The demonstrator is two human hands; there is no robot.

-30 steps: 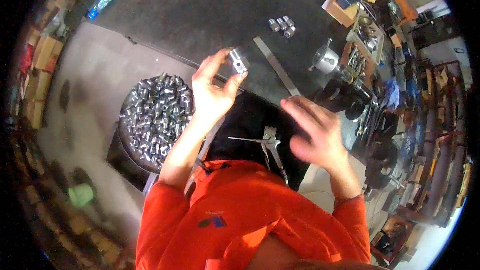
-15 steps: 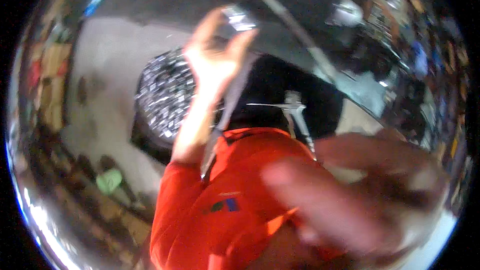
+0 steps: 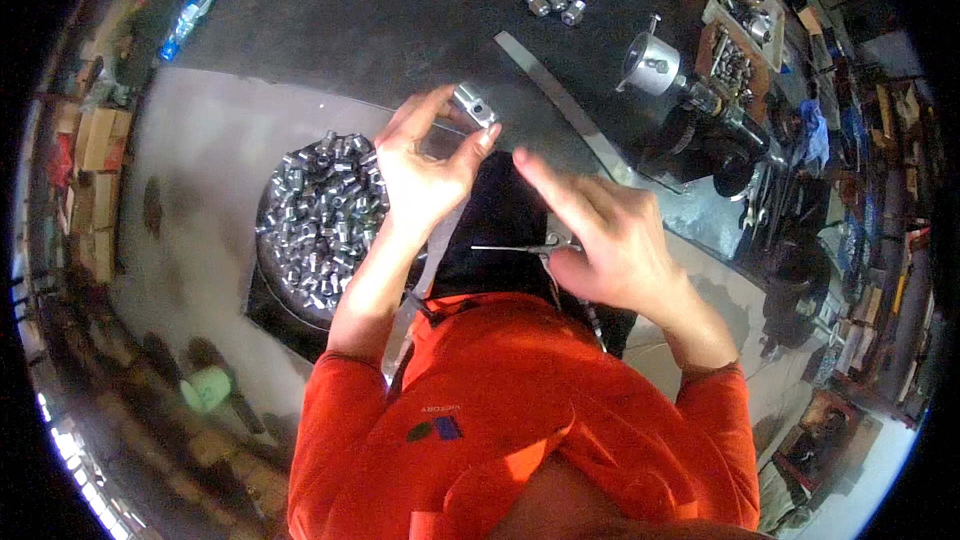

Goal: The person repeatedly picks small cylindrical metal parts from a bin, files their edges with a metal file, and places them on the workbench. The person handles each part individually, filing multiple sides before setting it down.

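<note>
A shiny metal cylindrical fitting (image 3: 476, 108) with a round side hole is pinched between the thumb and fingers of my left hand (image 3: 425, 165), above the near edge of the dark tabletop. My right hand (image 3: 615, 245) is raised to the right with its index finger stretched toward the fitting, apart from it, and its thumb spread away. Below that hand, over my lap, is a thin-nozzled air blow gun (image 3: 510, 249); its body is partly hidden by the hand. To the left of my left forearm, a round black tub (image 3: 268, 275) holds a heap of similar metal fittings (image 3: 318, 220).
Several fittings (image 3: 556, 2) stand grouped on the dark table (image 3: 380, 10). A flat metal strip (image 3: 560, 100) lies slanted there. At right are a metal cylindrical fixture (image 3: 652, 65) and a tray of small parts (image 3: 730, 65). A blue plastic wrapper (image 3: 200, 12) lies far left.
My right hand has moved from the lower right, close and blurred, up and inward beside my left hand. The fitting stays in my left hand. The whole view has shifted slightly.
</note>
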